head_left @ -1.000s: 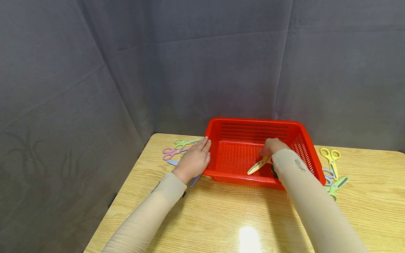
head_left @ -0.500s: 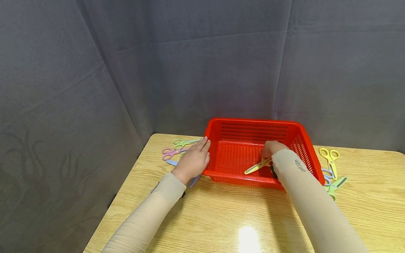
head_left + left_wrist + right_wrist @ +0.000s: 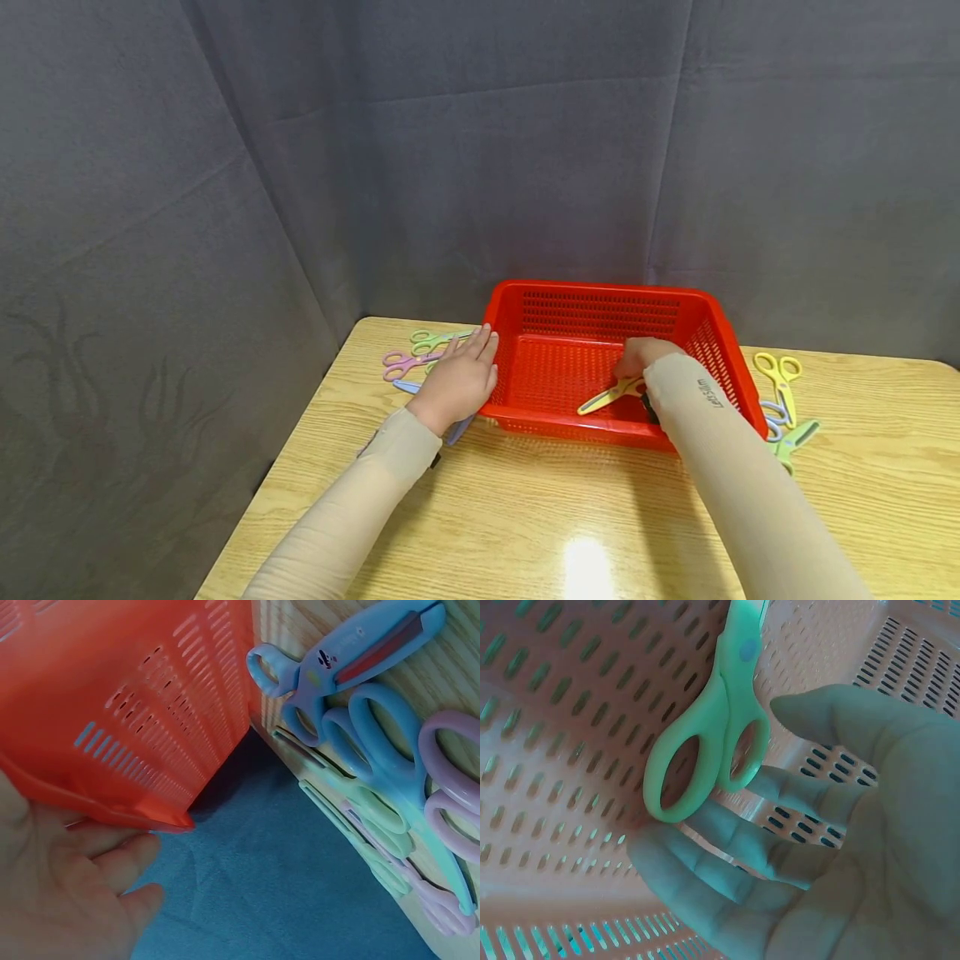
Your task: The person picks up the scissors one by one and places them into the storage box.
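Observation:
A pair of yellow scissors [image 3: 606, 398] lies in the red basket [image 3: 600, 288], near its front wall. My right hand [image 3: 645, 357] reaches into the basket over the scissors' handles. In the right wrist view, the fingers of my right hand [image 3: 802, 832] are loosely bent beside the handle loops, fingertips at or just under them; the thumb stands apart. My left hand [image 3: 459, 379] rests on the basket's left rim with its fingers extended. In the left wrist view, the fingers of my left hand [image 3: 82, 877] lie at the rim, partly behind it.
Left of the basket lie several scissors, among them pink scissors [image 3: 405, 362], green scissors [image 3: 435, 340] and blue scissors [image 3: 352, 660]. On its right are yellow scissors [image 3: 782, 383], blue scissors [image 3: 776, 417] and green scissors [image 3: 793, 442]. A grey curtain [image 3: 585, 167] hangs behind the table.
The yellow scissors in the basket have shifted slightly left and turned a little. My right hand has barely moved. The left hand stays on the rim.

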